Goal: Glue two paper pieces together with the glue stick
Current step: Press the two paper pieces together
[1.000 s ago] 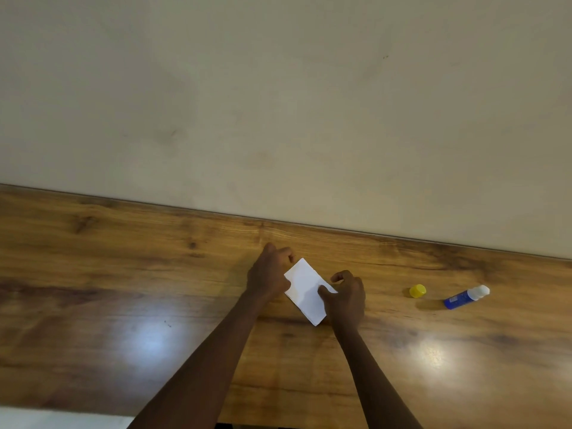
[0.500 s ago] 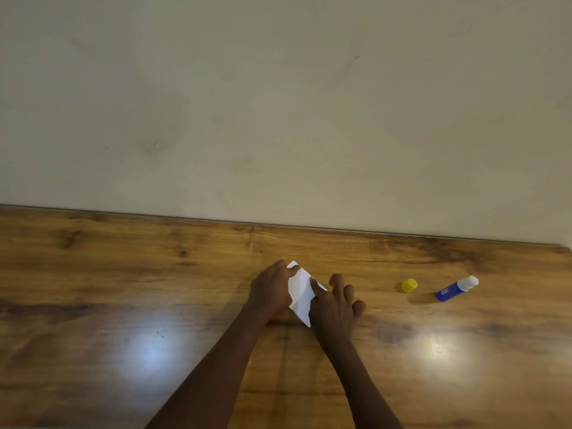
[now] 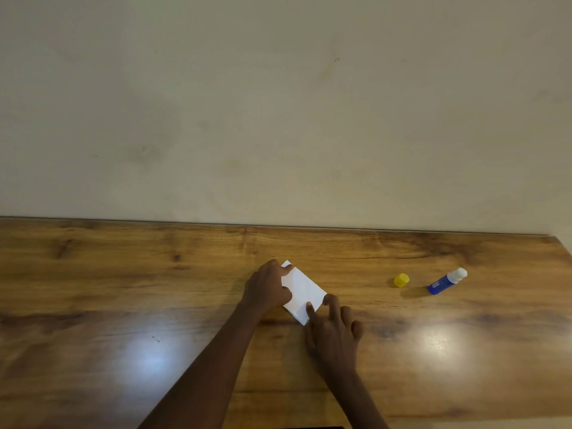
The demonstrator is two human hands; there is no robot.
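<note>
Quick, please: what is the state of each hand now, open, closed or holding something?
Left hand: fingers curled, holding the left edge of the paper.
Right hand: open, straight fingers pressing its near corner.

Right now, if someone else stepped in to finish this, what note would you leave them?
Left hand rests on the left edge of the white paper, fingers bent; pinch or press unclear.
Right hand presses its near corner with straight fingers.
Glue stick lies uncapped on the table to the right, yellow cap beside it.
Done, apparently: pieces laid together as one stack.
Left: press it flat, recap the glue stick.
</note>
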